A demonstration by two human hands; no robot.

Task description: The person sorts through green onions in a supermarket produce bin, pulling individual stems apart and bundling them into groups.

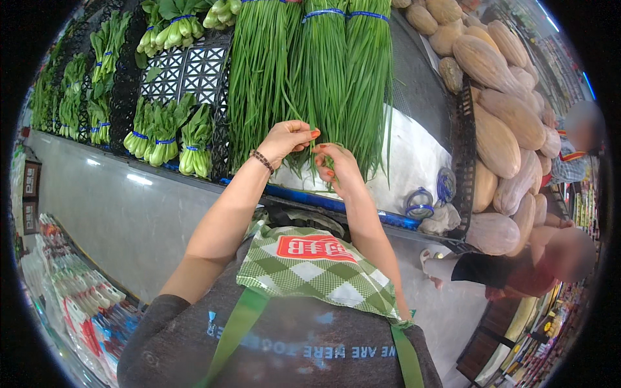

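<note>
Long bunches of garlic chives [262, 82], bound with blue bands at their far ends, lie side by side on a display stand with their loose tips towards me. Over those tips, my left hand [286, 141] pinches a chive leaf between thumb and forefinger; a bead bracelet circles its wrist. Just to its right, my right hand [345, 167] has its fingers curled around a few green chive scraps [331, 164]. The two hands are close together, with thin leaves between them. Part of the right palm is turned out of sight.
Black crates [220, 111] of blue-banded leafy greens [165, 138] stand left. Rolls of blue tape [419, 203] and a crumpled pale cloth [440, 219] lie at the stand's right corner. Beyond a black crate wall [466, 160] are piled squashes [495, 140]. Two people are at right.
</note>
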